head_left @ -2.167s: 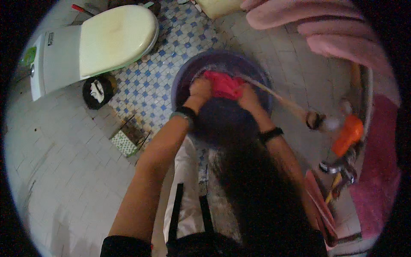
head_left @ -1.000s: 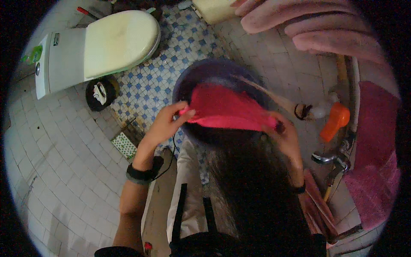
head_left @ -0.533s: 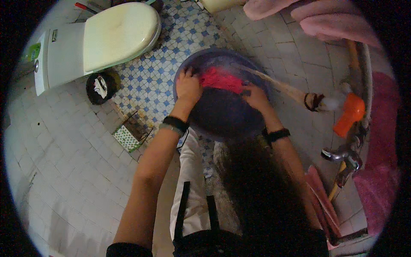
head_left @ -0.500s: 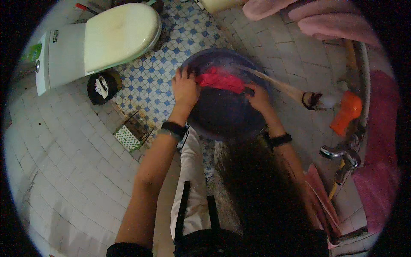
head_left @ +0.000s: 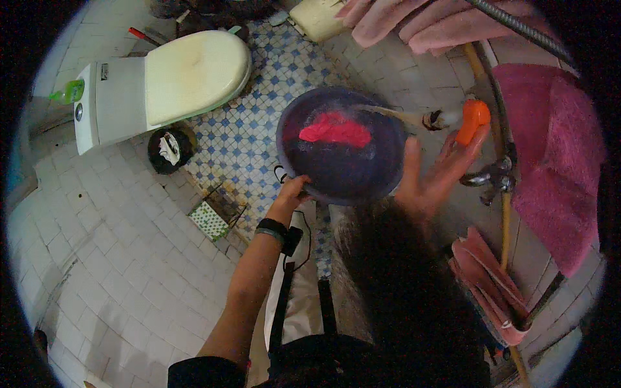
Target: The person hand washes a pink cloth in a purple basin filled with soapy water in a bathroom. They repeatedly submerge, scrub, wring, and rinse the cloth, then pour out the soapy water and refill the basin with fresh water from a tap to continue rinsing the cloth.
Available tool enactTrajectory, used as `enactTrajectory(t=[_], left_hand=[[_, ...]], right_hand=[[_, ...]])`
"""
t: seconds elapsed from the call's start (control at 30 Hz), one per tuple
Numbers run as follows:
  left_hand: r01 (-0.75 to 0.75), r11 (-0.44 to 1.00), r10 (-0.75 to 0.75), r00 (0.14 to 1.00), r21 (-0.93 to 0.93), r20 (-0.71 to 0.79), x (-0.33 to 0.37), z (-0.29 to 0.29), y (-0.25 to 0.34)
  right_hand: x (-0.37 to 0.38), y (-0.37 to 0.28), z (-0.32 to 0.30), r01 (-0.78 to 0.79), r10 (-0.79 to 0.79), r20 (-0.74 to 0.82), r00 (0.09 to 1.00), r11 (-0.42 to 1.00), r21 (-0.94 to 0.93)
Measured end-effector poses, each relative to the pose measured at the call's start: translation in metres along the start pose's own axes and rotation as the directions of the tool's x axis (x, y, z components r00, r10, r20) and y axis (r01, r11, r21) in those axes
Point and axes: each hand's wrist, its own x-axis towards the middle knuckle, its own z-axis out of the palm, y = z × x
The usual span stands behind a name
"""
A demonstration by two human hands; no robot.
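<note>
A dark purple-blue basin (head_left: 388, 184) holds water and a bright pink-red cloth (head_left: 335, 129), which lies loose near its far side. My left hand (head_left: 294, 192) grips the near left rim, with the fingers over the edge partly hidden. To the right of the basin my right hand (head_left: 435, 178) is stretched out and a little blurred, thumb apart from the fingers. Its fingertips reach an orange fitting (head_left: 474, 119) at the wall; whether they touch it I cannot tell. A pale tan fabric-like tube (head_left: 398, 115), tied at its wall end, runs over the basin's far right rim.
A metal tap (head_left: 488, 178) projects from the right wall, beside pink towels (head_left: 550, 149). At the left stand a toilet with a yellowed lid (head_left: 197, 74) and a black bin (head_left: 155, 154). A green-and-white patterned box (head_left: 209, 221) lies on the floor.
Both hands have let go of the red cloth. My left hand has come back to the near left rim, and my right hand has swung right toward the orange fitting.
</note>
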Motion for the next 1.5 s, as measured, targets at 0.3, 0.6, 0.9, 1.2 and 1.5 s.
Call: enactTrajectory(t=[0.3,0.6,0.9,1.2,1.5], left_hand=[[-0.128,0.989,0.135,0.985,0.075,-0.105,-0.038,0.015,-0.010],[-0.259,0.966,0.256,0.956,-0.001,-0.140,-0.110,0.049,0.009],[-0.343,0.935,0.330,0.935,-0.089,-0.130,-0.147,0.053,0.010],[-0.319,0.933,0.317,0.948,-0.165,-0.034,-0.195,0.061,0.020],[-0.338,0.923,0.295,0.929,-0.186,-0.226,-0.201,0.066,0.015]], right_hand=[[0.035,-0.019,0.006,-0.064,0.070,-0.273,0.960,0.998,0.028],[0.046,-0.023,-0.009,-0.144,0.153,-0.144,0.978,0.987,0.068],[0.054,-0.010,-0.005,-0.115,0.160,-0.204,0.966,0.970,0.215],[0.060,-0.007,-0.005,-0.116,0.192,-0.215,0.958,0.940,0.321],[0.063,-0.002,-0.008,-0.125,0.174,-0.193,0.966,0.962,0.242]])
